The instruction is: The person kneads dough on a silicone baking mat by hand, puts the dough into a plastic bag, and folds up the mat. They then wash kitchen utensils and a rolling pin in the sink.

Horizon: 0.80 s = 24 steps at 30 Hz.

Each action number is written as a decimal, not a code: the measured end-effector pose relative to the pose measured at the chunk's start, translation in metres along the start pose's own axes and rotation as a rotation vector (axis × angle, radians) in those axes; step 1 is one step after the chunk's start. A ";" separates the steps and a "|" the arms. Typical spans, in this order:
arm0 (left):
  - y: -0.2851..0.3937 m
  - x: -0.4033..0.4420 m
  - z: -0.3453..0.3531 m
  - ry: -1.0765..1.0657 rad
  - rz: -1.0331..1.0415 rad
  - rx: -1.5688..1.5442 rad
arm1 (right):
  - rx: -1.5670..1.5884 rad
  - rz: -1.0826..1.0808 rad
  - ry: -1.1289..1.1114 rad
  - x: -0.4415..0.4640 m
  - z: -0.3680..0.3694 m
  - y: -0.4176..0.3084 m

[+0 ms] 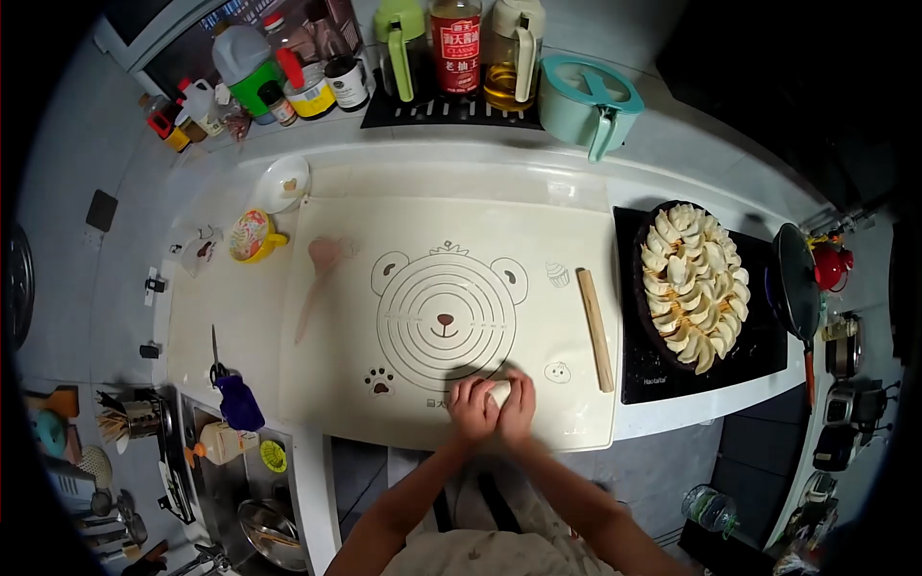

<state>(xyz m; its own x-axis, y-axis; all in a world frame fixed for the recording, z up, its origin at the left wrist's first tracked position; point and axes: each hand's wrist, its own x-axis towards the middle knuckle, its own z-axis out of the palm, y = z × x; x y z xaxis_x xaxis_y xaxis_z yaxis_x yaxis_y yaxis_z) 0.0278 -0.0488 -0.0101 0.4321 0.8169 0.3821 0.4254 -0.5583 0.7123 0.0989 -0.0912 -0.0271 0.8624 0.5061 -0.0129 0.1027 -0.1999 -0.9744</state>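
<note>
My left hand [473, 408] and my right hand [519, 401] are close together over the front edge of a cream kneading mat [327, 384] printed with a bear face. Both are closed around a small pale lump of dough [499, 392], which shows between them and is partly hidden by the fingers. To the right of my hands lies a wooden rolling pin [595, 331], flat on the mat. A pink spoon-like utensil [325, 254] rests at the mat's left side.
A dark round tray of dumplings [693, 278] sits on the black cooktop [645, 379] at right, near a pan [795, 283]. Leftward are a yellow cup [252, 235], a white bowl [282, 184], scissors [219, 369] and a sink [202, 480]. Sauce bottles [456, 48] line the back ledge.
</note>
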 end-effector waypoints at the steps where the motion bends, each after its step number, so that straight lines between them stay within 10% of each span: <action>1: -0.004 -0.003 0.006 0.016 0.001 0.043 | -0.028 -0.035 0.039 -0.008 0.006 0.001; 15: -0.020 0.061 0.030 -0.073 -0.306 0.225 | -0.454 -0.198 -0.157 0.075 0.031 -0.029; 24: 0.053 -0.018 0.034 -0.486 0.180 0.031 | -0.410 -0.331 0.119 0.028 -0.120 -0.025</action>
<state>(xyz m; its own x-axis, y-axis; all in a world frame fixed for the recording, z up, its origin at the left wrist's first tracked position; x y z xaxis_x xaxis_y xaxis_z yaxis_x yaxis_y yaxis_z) 0.0693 -0.0975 0.0010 0.8170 0.5497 0.1744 0.3305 -0.6941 0.6395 0.1798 -0.1729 0.0237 0.7985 0.5043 0.3288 0.5435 -0.3688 -0.7541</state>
